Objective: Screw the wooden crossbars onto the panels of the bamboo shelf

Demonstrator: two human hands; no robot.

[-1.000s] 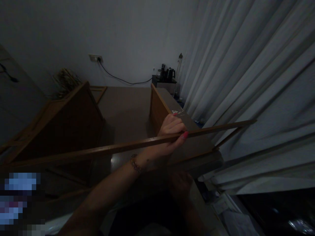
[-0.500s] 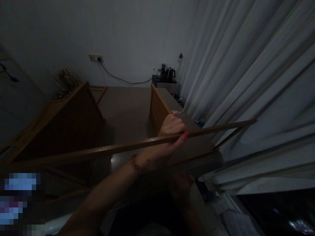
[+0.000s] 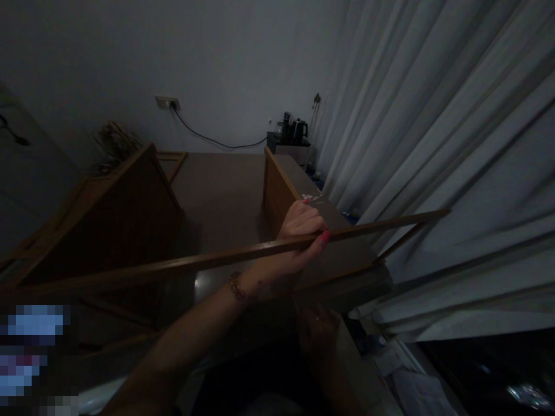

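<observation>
A long wooden bar [image 3: 243,253] runs across the view from lower left to right and is part of a frame with thin cross-pieces. My left hand [image 3: 303,226], with a bracelet on its wrist and red nails, is closed around the bar near its middle; the thumb lies on the near side. Below it, in deep shadow, my right hand [image 3: 319,328] is curled with a ring showing, close to the dark lower part of the frame. What its fingers hold is too dark to make out.
A wooden cabinet panel [image 3: 117,219] stands on the left, a lower wooden panel [image 3: 280,188] at centre right. A black kettle [image 3: 299,130] sits on a small cabinet by the wall. Grey curtains [image 3: 433,127] hang along the right. Papers [image 3: 416,387] lie at lower right.
My right hand has shifted slightly and its ring shows more clearly. My left hand keeps its grip on the bar; the whole view has moved only a little.
</observation>
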